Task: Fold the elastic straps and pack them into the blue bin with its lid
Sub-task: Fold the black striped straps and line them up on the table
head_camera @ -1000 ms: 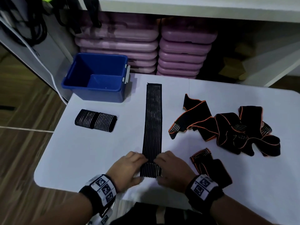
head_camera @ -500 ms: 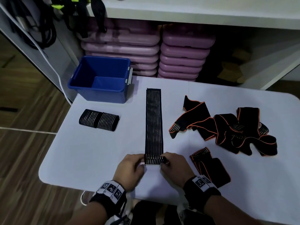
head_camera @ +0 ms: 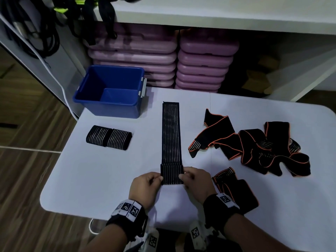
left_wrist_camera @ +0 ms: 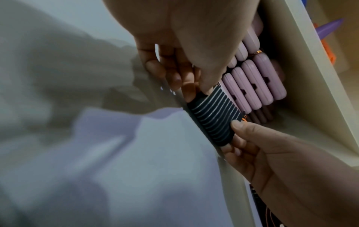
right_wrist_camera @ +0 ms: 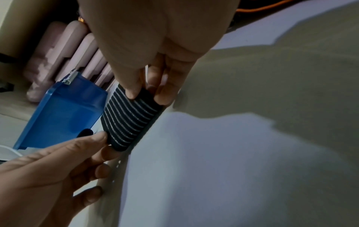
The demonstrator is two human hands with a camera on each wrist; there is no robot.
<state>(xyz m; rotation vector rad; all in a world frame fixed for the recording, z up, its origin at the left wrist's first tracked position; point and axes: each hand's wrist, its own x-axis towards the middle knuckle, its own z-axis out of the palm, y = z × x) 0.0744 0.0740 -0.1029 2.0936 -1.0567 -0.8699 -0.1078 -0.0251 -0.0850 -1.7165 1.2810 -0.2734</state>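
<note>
A long black strap with white stripes (head_camera: 171, 135) lies stretched on the white table (head_camera: 101, 171), its near end folded over into a short flap (head_camera: 171, 174). My left hand (head_camera: 145, 186) pinches the flap's left edge and my right hand (head_camera: 195, 182) pinches its right edge. The wrist views show the same folded end (left_wrist_camera: 215, 122) (right_wrist_camera: 130, 121) held between thumbs and fingers on both sides. The open blue bin (head_camera: 111, 91) stands at the table's far left corner. No lid shows.
A folded striped strap (head_camera: 109, 137) lies left of the long one. A heap of black, orange-edged straps (head_camera: 254, 150) covers the right side, and another one (head_camera: 234, 188) lies by my right wrist. Purple cases (head_camera: 163, 57) are stacked under the shelf behind.
The strap's near end has been lifted off the table and turned over onto the strap. Both hands moved forward with it and now hold the fold by its side edges.
</note>
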